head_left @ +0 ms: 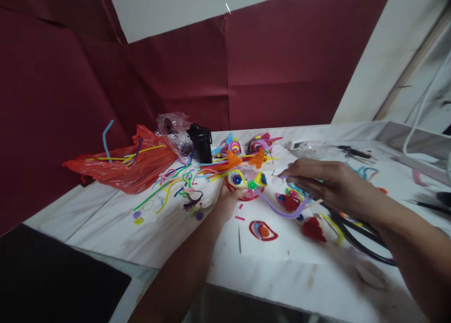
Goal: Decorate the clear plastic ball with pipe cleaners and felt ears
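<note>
My left hand is closed around the lower left edge of a pipe-cleaner animal face, thumb in front. The face has orange ears, yellow-rimmed eyes with blue centres and a green coiled nose. A purple pipe cleaner runs from under the nose in a curve up to my right hand. That hand is closed, its fingers pinched on the purple pipe cleaner, and a short purple end shows at the fingertips. On the white paper below lies a red-rimmed eye shape with an orange centre.
Loose pipe cleaners and a red plastic bag lie to the left. A black bottle stands behind, beside two more coiled pieces. Red shapes and black-handled scissors rest near my right forearm.
</note>
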